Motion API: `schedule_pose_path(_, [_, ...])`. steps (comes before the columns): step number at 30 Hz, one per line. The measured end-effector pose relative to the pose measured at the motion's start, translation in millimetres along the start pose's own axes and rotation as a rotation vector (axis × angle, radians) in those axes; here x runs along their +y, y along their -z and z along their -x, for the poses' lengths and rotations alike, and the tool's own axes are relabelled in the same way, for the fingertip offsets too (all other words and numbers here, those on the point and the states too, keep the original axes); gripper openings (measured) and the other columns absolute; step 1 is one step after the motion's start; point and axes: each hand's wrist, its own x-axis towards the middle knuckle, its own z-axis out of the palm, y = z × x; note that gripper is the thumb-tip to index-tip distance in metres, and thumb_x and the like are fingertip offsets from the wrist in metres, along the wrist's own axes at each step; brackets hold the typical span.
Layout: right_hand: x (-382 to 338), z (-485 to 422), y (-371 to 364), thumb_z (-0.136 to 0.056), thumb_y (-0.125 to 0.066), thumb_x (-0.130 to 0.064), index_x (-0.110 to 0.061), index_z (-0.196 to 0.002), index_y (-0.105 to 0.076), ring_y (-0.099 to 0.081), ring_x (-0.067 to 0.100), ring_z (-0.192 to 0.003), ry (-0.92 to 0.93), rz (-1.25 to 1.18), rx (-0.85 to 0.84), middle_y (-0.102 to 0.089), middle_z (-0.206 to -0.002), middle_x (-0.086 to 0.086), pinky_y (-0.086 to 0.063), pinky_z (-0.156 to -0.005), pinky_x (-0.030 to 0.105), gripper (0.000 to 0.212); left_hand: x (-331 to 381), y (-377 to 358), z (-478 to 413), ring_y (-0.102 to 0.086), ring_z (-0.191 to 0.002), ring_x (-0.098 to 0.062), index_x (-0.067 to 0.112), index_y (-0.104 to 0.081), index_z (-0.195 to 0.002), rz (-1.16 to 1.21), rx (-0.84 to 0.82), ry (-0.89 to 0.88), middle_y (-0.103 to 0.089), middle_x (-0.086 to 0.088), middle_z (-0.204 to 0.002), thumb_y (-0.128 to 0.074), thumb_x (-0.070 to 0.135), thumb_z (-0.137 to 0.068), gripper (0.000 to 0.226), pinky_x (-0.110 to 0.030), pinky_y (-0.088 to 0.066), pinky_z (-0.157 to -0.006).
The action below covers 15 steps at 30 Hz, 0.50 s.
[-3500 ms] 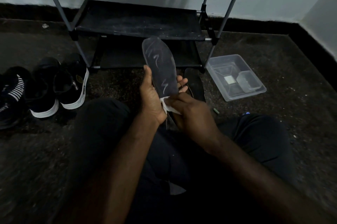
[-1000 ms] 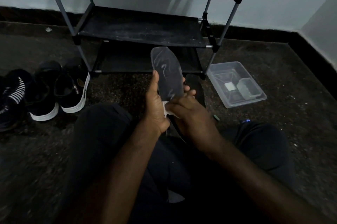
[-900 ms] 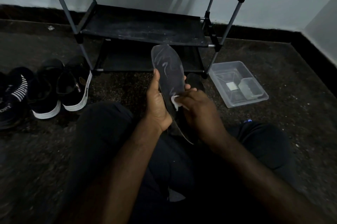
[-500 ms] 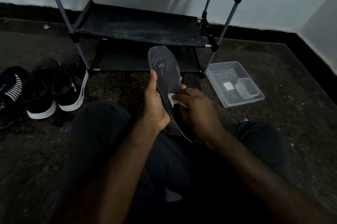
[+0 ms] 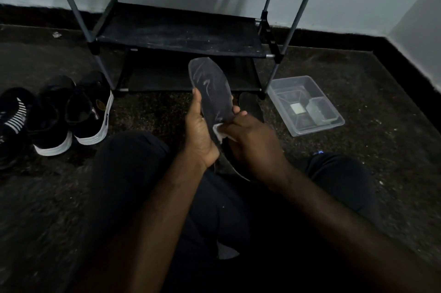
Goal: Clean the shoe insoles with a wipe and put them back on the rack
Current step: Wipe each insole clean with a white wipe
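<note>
A dark grey insole with pale wet streaks stands tilted in front of me, toe end up. My left hand grips it from the left at its middle. My right hand presses a small white wipe against the insole's lower half. The heel end is hidden behind my right hand. A second dark insole lies on the floor just behind my hands. The black shoe rack stands straight ahead, and the shelves that I see hold nothing.
Black shoes with white soles sit on the floor at the left. A clear plastic tub holding a small white square lies right of the rack. My dark-trousered legs fill the foreground. Walls meet in a corner at the right.
My right hand has rubbed the wipe up the insole and come back down toward its lower half. The left hand has kept its grip, and the insole has tilted slightly.
</note>
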Motion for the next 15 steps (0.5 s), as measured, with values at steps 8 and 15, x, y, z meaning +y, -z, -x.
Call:
schedule_pose_path(8, [-8.4, 3.7, -3.3, -0.090, -0.059, -0.021, -0.013, -0.104, -0.074, -0.065, 0.026, -0.091, 0.063, -0.108, -0.045, -0.069, -0.099, 0.007, -0.056, -0.072, 0.040, 0.021, 1.8, 1.0, 1.3, -0.066, -0.084, -0.027, 0.002, -0.063, -0.112, -0.008, 0.010, 0.025, -0.063, -0.014, -0.088, -0.041, 0.068, -0.087, 0.074, -0.047, -0.049, -0.101])
schedule_pose_path(15, [-4.2, 5.8, -4.1, -0.086, -0.063, -0.017, -0.011, -0.103, -0.074, -0.065, 0.028, -0.089, 0.017, -0.117, -0.005, -0.070, -0.099, 0.008, -0.056, -0.073, 0.039, 0.021, 0.9, 0.2, -0.5, -0.065, -0.080, -0.026, 0.002, -0.063, -0.109, 0.008, 0.006, 0.019, -0.062, -0.013, -0.085, -0.039, 0.069, -0.089, 0.074, -0.044, -0.050, -0.095])
